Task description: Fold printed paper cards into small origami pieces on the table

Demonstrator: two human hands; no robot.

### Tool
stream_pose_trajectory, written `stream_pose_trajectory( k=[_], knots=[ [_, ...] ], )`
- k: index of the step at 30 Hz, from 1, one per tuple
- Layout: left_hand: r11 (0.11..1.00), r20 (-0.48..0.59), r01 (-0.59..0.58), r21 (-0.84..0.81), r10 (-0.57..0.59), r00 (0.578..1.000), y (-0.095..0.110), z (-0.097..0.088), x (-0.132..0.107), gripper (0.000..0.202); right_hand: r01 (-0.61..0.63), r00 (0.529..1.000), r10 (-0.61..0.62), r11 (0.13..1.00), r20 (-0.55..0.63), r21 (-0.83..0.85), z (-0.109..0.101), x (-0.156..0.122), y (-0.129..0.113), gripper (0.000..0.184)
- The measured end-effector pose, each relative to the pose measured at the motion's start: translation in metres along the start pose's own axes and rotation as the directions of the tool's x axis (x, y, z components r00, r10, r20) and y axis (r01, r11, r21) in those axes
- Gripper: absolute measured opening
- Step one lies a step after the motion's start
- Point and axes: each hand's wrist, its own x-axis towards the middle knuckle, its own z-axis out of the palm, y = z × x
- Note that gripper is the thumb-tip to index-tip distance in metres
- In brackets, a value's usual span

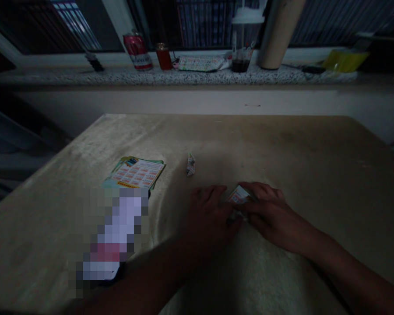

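Observation:
A small printed paper (239, 195), partly folded, lies on the table between my hands. My left hand (210, 214) holds its left and near edge, with some fingers resting on the table and the thumb side against the paper. From the right, my right hand (269, 210) has its fingers closed on the same paper, the index finger pressing across it. My fingers cover much of the near part. Farther away, a small folded paper piece (191, 164) stands alone. A stack of printed sheets (138, 171) lies to the left.
A phone-like object, blurred out (118, 232), lies left of my left forearm on the table (298, 144). Behind, the window sill (197, 78) carries a red can (138, 51), a jar (164, 57), a lidded cup (243, 43) and a tall cylinder (280, 35).

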Motion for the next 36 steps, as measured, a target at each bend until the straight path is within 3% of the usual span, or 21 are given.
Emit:
stream_pose_trajectory(
  k=[4, 12, 22, 29, 36],
  knots=[
    [0.998, 0.029, 0.041, -0.039, -0.040, 0.999, 0.004, 0.003, 0.003, 0.044, -0.006, 1.000, 0.006, 1.000, 0.007, 0.009, -0.002, 0.000, -0.002, 0.047],
    [0.984, 0.069, 0.145, -0.104, -0.138, 0.988, -0.004, -0.003, 0.004, 0.019, -0.001, 0.998, 0.000, 1.000, -0.056, -0.014, 0.005, 0.000, 0.003, 0.041],
    [0.982, 0.099, 0.133, -0.136, -0.120, 0.988, -0.010, -0.007, 0.000, 0.018, -0.048, 0.993, 0.045, 0.999, -0.109, -0.020, 0.010, 0.000, 0.005, 0.033],
    [0.973, 0.179, 0.156, -0.171, -0.125, 0.976, -0.022, -0.014, 0.005, 0.013, -0.056, 0.996, 0.056, 0.998, -0.071, -0.002, 0.008, 0.002, 0.005, 0.028],
    [0.972, 0.320, 0.143, -0.187, -0.077, 0.944, -0.036, -0.025, 0.013, 0.024, -0.015, 1.000, 0.015, 1.000, 0.014, -0.004, 0.003, 0.000, 0.014, 0.039]
  ],
)
